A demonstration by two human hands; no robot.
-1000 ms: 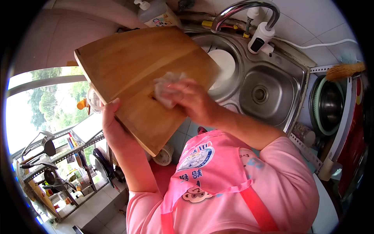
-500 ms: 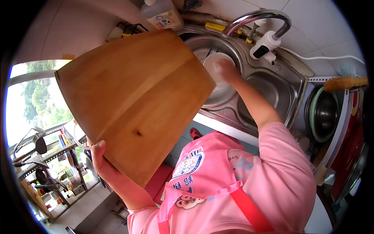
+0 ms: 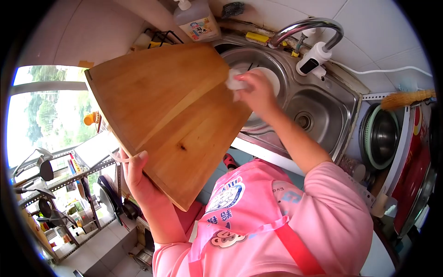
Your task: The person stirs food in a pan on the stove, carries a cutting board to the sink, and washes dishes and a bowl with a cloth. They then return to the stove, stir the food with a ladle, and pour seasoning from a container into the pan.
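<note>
A large wooden cutting board (image 3: 170, 120) is tilted in front of me, its upper right part over the left sink basin. My left hand (image 3: 138, 173) is closed on its lower left edge, with the thumb on the near face and the other fingers partly hidden behind. My right hand (image 3: 258, 94) pinches a crumpled white cloth (image 3: 236, 83) against or just off the board's right edge; I cannot tell if they touch. Behind that hand, a white bowl (image 3: 273, 83) sits in the left sink basin (image 3: 282, 69), partly hidden.
A curved chrome faucet (image 3: 318, 22) rises behind the sink. To the right is the second basin (image 3: 318, 115). A large pump bottle (image 3: 198, 23) and a yellow brush (image 3: 256, 38) stand along the back. Stacked bowls (image 3: 383, 136) are at right, a utensil shelf (image 3: 69, 180) at left.
My right hand has moved from the white bowl leftward to the board's right edge, with the white cloth now visible in it. The board has shifted slightly right and tilted.
</note>
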